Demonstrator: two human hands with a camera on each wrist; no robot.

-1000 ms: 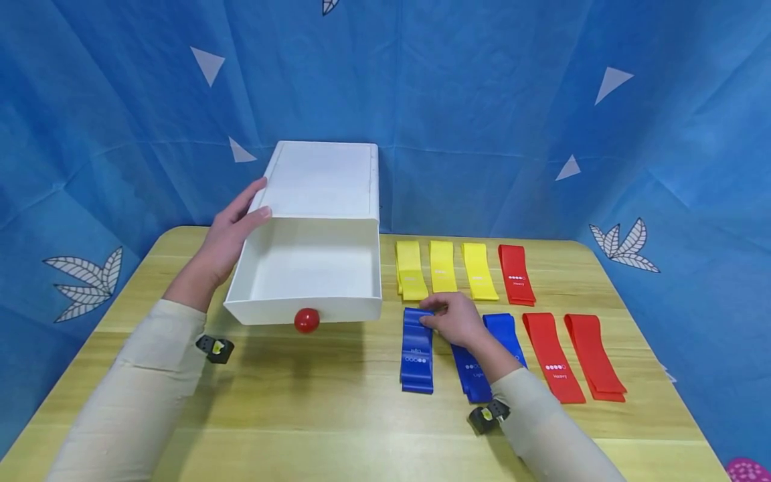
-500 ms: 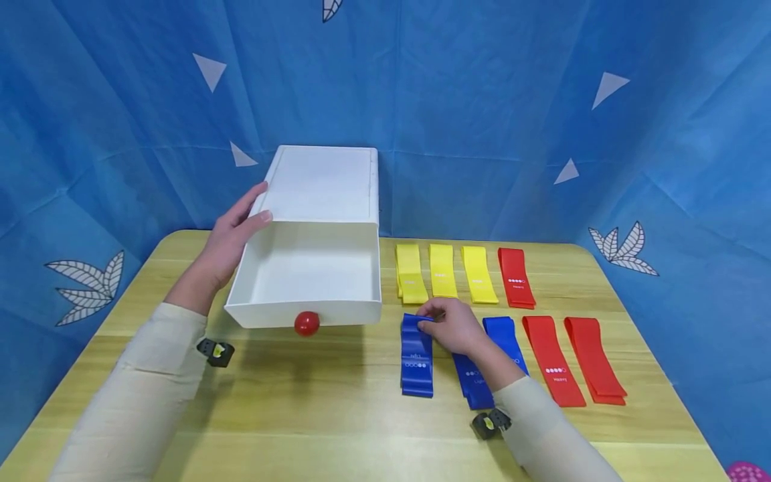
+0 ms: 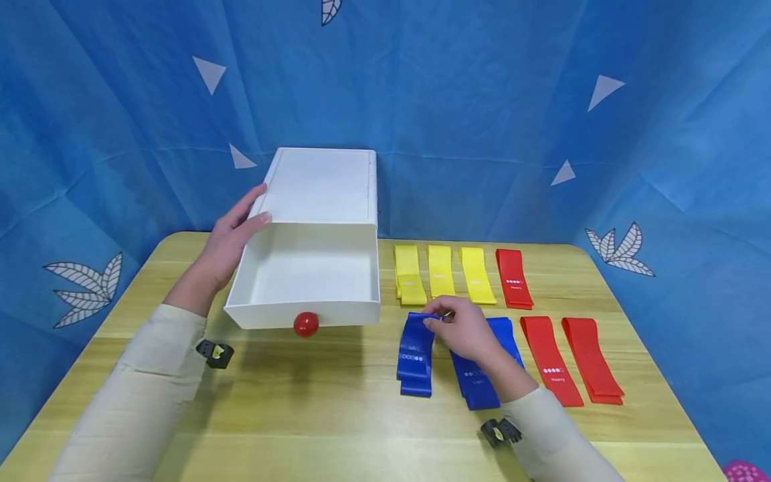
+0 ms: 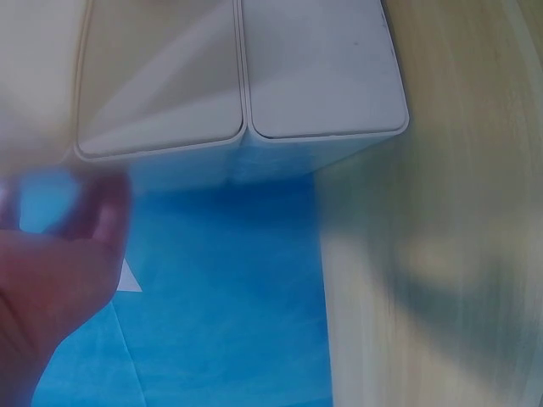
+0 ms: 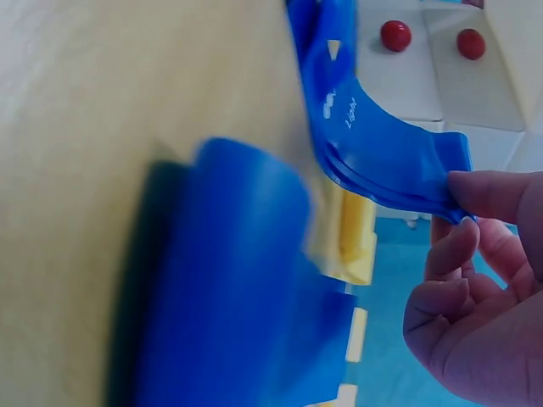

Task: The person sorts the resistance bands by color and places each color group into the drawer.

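Observation:
A white drawer cabinet point(image 3: 325, 184) stands at the left in the head view, its top drawer point(image 3: 253, 316) pulled out by a red knob point(image 3: 306, 325); the drawer's inside shows bare. My left hand point(image 3: 224, 248) rests against the cabinet's left side, thumb and index finger extended at the top edge. My right hand point(image 3: 464, 328) pinches the far end of a folded blue resistance band point(image 5: 382, 153) marked "Light", between thumb and fingers. That end is lifted and the band bends, its near end point(image 3: 415, 388) low at the table. Part of another blue band point(image 3: 476, 381) lies under my right wrist.
Three folded yellow bands point(image 3: 441, 271) and a red band point(image 3: 514, 278) lie in the back row. Two more red bands point(image 3: 551, 361) lie right of my right hand, beside a blue band point(image 3: 506, 338). Red knobs point(image 5: 395, 36) of lower drawers face the table's near side. Blue cloth point(image 3: 482, 100) hangs behind.
My right hand has raised the blue band's far end off the table and drawn it slightly right, so the band now curves. My left hand stays on the cabinet.

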